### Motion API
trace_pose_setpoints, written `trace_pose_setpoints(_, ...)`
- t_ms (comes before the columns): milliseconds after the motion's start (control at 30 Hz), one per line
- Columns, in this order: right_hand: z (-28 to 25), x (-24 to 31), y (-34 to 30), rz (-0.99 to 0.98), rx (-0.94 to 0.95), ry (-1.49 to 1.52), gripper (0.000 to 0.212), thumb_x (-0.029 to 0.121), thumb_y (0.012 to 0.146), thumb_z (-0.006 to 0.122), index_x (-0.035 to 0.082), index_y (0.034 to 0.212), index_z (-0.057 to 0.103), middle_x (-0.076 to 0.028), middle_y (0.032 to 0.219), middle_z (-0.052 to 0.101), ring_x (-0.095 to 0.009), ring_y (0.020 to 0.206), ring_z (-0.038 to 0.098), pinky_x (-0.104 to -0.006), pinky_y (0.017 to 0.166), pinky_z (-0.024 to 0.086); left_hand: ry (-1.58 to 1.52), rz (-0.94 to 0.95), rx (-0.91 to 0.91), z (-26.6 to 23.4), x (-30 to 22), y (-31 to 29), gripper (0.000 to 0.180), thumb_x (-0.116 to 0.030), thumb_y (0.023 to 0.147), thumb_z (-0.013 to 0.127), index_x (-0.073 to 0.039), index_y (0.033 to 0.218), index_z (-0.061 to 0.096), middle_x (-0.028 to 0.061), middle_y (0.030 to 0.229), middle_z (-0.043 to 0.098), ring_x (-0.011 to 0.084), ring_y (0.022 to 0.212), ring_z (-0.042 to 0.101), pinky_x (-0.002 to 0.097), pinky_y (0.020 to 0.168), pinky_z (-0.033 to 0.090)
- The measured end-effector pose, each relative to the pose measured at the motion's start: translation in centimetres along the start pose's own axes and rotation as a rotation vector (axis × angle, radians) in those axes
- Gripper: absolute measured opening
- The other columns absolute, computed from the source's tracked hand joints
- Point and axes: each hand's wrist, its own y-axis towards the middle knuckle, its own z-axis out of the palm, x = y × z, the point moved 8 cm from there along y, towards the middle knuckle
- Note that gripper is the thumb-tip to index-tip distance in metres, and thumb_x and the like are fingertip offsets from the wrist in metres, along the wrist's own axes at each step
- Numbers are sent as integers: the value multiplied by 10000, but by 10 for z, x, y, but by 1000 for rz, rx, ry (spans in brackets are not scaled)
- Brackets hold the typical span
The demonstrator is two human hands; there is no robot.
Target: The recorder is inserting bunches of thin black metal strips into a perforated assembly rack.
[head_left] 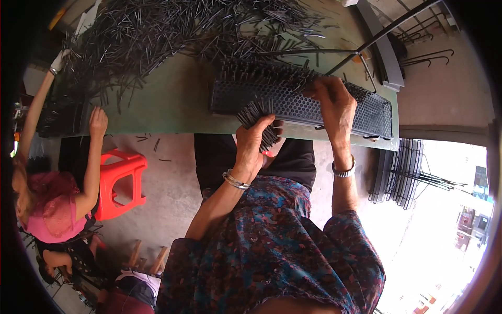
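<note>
One co-worker in a pink top sat at the far left of my camera view, one hand at the edge of the green counter and the other up beside a heap. Just beside the lower hand stood a dark box, too shadowed for me to read. Below, on the grey floor, I saw a bright red plastic stool with cut-out sides.

Right of that, across the counter's far part, spread the large, tangled heap of thin black rods, with loose ones strewn along its near fringe.

Near the middle, the wearer's left hand, a silver bangle on its wrist, was wrapped firmly around a tight bundle of thin black rods, thumb across the front. I saw the bundle tilted before the left half of a long, dark grey rectangular tray pierced with round holes. The tray lay along the counter's near edge; black rods bristled along its far side, and the nearer rows showed bare holes.

The right hand, a metal watch band below it, hung above the tray, its fingers bent and drawn together by the standing rods; I could not tell whether they pinched one. Farthest right, beyond the counter, I made out dark wire racks stacked together.
</note>
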Motion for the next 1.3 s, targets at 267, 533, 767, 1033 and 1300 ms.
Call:
trace_pose_setpoints(267,7,-3,5,-171,-142,-295,109,97,933,579,35,1006,631,-51,769,734,-104,740,706,-241,650,521,22,-47,85,4,8,-2,135,-118,844,689,14,841,660,98,684,668,167,546,634,281,468,494)
trace_pose_setpoints(533,11,2,0,-271,-164,-406,102,104,932,593,35,1006,609,-42,770,733,-138,707,701,-255,614,507,30,-61,69,4,8,-6,128,-114,845,688,8,861,652,105,704,670,172,571,644,286,494,507)
trace_pose_setpoints(767,11,4,-2,-242,-168,-412,98,98,931,594,22,991,607,-70,769,730,-152,711,705,-264,620,514,37,-69,107,3,10,-6,133,-111,843,693,8,882,651,102,720,676,178,589,655,286,516,524)
trace_pose_setpoints(1033,12,2,-1,-188,-170,-363,95,92,929,592,12,977,608,-76,767,731,-153,690,707,-262,612,513,67,-110,131,2,17,-7,126,-129,846,698,-14,884,663,94,730,685,171,594,663,258,509,520)
trace_pose_setpoints(1300,12,0,-3,-209,-190,-380,100,108,927,599,12,952,610,-77,768,725,-148,684,700,-267,603,510,87,-95,141,4,17,-9,137,-129,842,698,-4,887,665,96,720,685,167,584,661,249,498,513)
